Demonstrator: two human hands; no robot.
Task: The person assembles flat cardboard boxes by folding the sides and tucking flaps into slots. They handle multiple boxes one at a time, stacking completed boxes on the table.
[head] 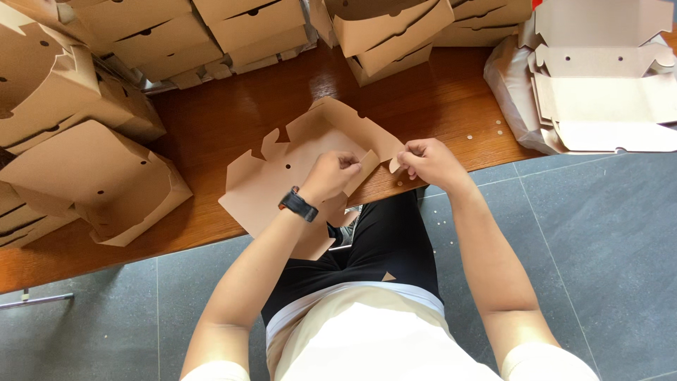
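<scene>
From the head view, the flat kraft box blank [282, 176] lay at the near edge of the wooden table [211, 120], part of it hanging over the edge toward the person's lap. The left hand [330, 173] was curled down on the middle of the blank, fingers pressed together and pinching a side flap. The right hand [429, 161] sat just beside it, fingertips closed on a small corner tab [395, 165] — a tight little pinch.

The risk, as it looked: that tab was thin card, and a pull at the wrong angle could tear it or crease it off its score line. With so much of the blank unsupported past the table edge, a slackened grip could let it slide to the grey tiled floor [599, 233].

Folded boxes [92, 176] crowded the left — a careless elbow might topple them. A stack of flat blanks [606, 92] waited to the right, well apart.
</scene>
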